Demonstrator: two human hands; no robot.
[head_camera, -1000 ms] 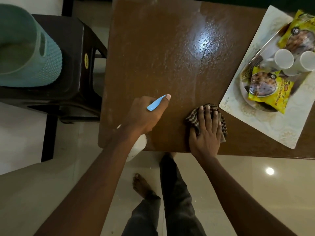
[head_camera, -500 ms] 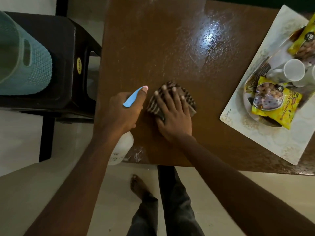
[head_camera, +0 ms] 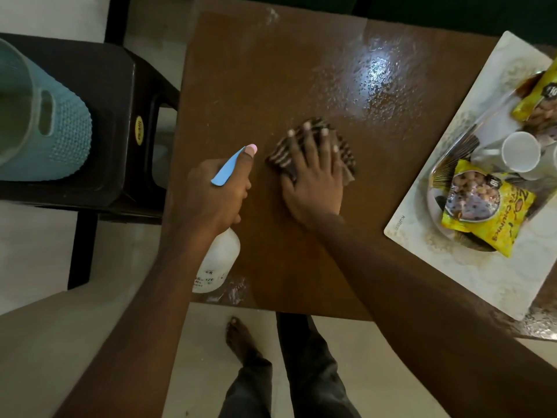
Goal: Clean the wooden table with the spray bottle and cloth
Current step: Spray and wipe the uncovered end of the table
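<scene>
The brown wooden table (head_camera: 271,70) fills the middle of the view, with a wet shiny patch at its far right part. My left hand (head_camera: 214,197) grips a white spray bottle (head_camera: 218,260) with a blue trigger over the table's near left edge. My right hand (head_camera: 313,179) lies flat, fingers spread, pressing a brown checked cloth (head_camera: 281,152) onto the tabletop just right of the bottle's nozzle. The palm hides most of the cloth.
A white patterned placemat (head_camera: 482,267) on the table's right side carries a plate, white cups (head_camera: 521,152) and yellow snack packets (head_camera: 482,209). A dark stool (head_camera: 114,131) with a teal basket (head_camera: 45,131) stands left of the table. My legs and a bare foot show below.
My right hand has slid the cloth from the table's near edge leftward and away from me, up beside the spray bottle. My left hand keeps hold of the bottle.
</scene>
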